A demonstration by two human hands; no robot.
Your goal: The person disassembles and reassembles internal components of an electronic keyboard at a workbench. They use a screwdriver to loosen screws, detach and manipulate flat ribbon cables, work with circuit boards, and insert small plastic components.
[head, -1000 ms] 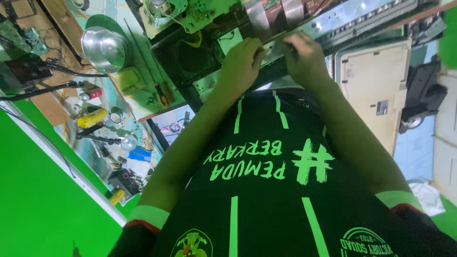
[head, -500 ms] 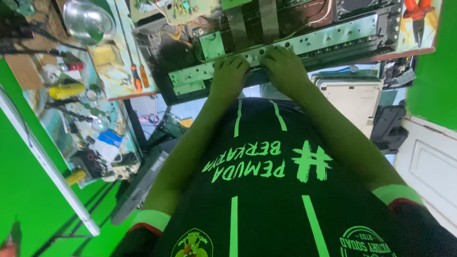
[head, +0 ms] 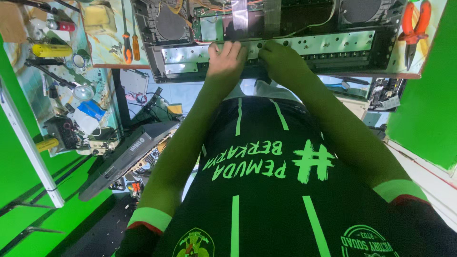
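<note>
Item one, as I read it from the head camera: an opened electronic keyboard chassis (head: 285, 47) lies on the workbench (head: 102, 47) at the top of the view, its inner side up, with a long perforated metal rail (head: 328, 44) running across its near edge.

Item two: my left hand (head: 226, 59) rests on that rail near its middle, fingers (head: 229, 47) curled together and pressed down onto the metal. I cannot tell whether they pinch anything small beneath them.

Item three: my right hand (head: 282, 62) sits just beside the left, touching the same rail, fingers bent over the chassis edge; their grip is hidden by the back of the hand. The rail runs under both sets of fingertips and extends well past them to either side.

Item four, inside the chassis: two grey ribbon cables (head: 240, 14), a green circuit board (head: 212, 28), a round speaker (head: 169, 24).

Item five, surrounding stock: two orange-handled screwdrivers (head: 126, 45) left of the chassis, red-handled pliers (head: 413, 26) at far right, a yellow canister (head: 45, 50) at far left, and a second dark keyboard (head: 128, 157) leaning below the bench.
</note>
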